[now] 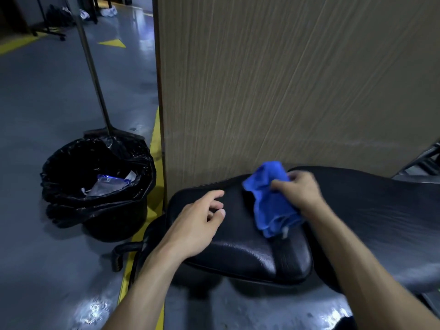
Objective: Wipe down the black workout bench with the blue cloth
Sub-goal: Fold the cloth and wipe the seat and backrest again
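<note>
blue cloth (270, 201) bunched in right hand (301, 192), on black bench (240, 248).

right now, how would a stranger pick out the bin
Start at the tall wood-grain panel behind the bench. Left of its edge, past the yellow floor line, stands the bin: round, lined with a shiny black bag, a broom behind it.

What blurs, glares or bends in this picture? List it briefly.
Head view: dim light; motion smear on the right hand, blue cloth and wood-grain panel; the left hand is sharper; white glare on the grey floor and a sheen on the black bench; wide-angle bending toward the edges.
</note>
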Demonstrator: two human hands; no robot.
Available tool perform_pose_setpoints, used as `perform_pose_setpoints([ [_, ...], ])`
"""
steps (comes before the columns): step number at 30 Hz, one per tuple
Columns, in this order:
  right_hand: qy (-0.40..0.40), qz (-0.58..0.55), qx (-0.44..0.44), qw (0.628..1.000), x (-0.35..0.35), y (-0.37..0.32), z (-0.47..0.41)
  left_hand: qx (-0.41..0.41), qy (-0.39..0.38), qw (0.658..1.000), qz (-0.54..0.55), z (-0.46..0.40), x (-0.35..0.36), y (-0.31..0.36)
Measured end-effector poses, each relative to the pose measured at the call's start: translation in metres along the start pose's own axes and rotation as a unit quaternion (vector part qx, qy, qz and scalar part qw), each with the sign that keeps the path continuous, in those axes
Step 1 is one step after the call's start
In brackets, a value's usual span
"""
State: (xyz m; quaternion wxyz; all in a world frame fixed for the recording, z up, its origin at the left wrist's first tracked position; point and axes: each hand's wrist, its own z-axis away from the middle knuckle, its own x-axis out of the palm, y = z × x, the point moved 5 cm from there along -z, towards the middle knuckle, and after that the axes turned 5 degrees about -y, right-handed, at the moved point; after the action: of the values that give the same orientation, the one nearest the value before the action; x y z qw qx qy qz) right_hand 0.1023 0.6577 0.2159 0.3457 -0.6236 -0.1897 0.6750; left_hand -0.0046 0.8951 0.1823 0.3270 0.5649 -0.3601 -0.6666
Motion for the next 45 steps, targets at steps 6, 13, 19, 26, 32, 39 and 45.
perform_pose_setpoints([
  [6,0.093,0.26,-0.081,0.958,-0.027,-0.022,-0.026,-0.011,0.052,0.999,0.004,-0.009,-0.013,-0.007],
  [13,-0.125,0.348,-0.182,0.911,0.022,0.005,-0.038,-0.011,0.069,0.998,-0.001,-0.016,-0.012,-0.01],
  [19,-0.174,0.192,-0.194,0.946,0.049,0.023,-0.061,-0.03,0.128,0.991,0.005,-0.008,-0.034,-0.034],
  [26,-0.223,0.376,-0.091,0.895,0.139,-0.07,-0.078,-0.083,0.217,0.973,-0.012,0.016,-0.074,-0.071],
  [32,-0.262,0.422,-0.422,0.759,0.242,-0.143,0.079,-0.099,0.3,0.948,0.043,0.028,-0.107,-0.079],
  [39,-0.229,0.35,-0.252,0.872,0.21,-0.133,0.015,-0.077,0.306,0.947,0.057,0.051,-0.111,-0.066],
  [45,-0.19,0.35,-0.503,0.767,0.214,-0.1,0.118,-0.079,0.32,0.942,0.068,0.064,-0.119,-0.065],
])
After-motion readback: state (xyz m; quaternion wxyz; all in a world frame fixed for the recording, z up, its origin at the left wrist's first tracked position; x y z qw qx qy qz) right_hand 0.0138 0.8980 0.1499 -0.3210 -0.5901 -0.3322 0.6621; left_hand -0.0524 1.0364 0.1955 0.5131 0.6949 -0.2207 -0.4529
